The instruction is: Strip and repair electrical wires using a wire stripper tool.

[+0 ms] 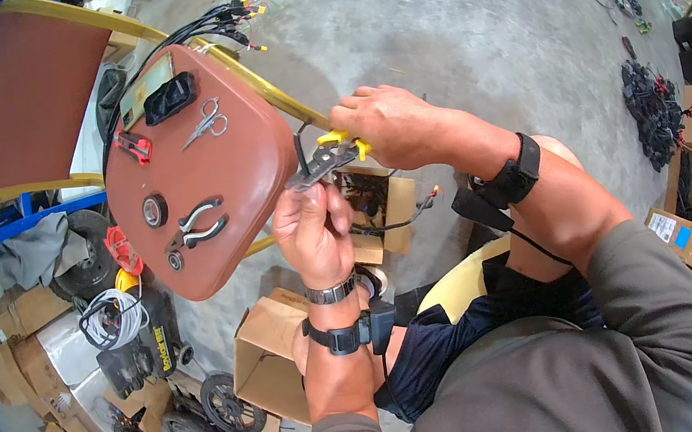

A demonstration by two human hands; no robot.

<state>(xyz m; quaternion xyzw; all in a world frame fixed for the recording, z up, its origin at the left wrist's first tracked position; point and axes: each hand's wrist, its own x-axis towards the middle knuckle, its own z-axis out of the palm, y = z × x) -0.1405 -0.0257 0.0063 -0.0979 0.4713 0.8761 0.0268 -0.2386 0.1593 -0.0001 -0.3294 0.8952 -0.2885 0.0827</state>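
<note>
My right hand (390, 124) is closed around the yellow handles of a pair of wire strippers (325, 162). Their dark metal jaws point left and down toward my left hand (312, 230). Its fingers are pinched just below the jaws. A black cable (392, 226) comes out beside the left hand and ends at the right in a small connector with red and yellow on it. Another short black length (300, 153) stands up by the jaws. The exact spot where jaws and cable meet is too small to make out.
On the brown chair seat (232, 175) lie scissors (207, 122), pliers (202, 223), a tape roll (155, 210), a red cutter (134, 146) and a black case (170, 97). Black cables (223, 21) hang over its far edge. Open cardboard boxes (273, 356) stand below.
</note>
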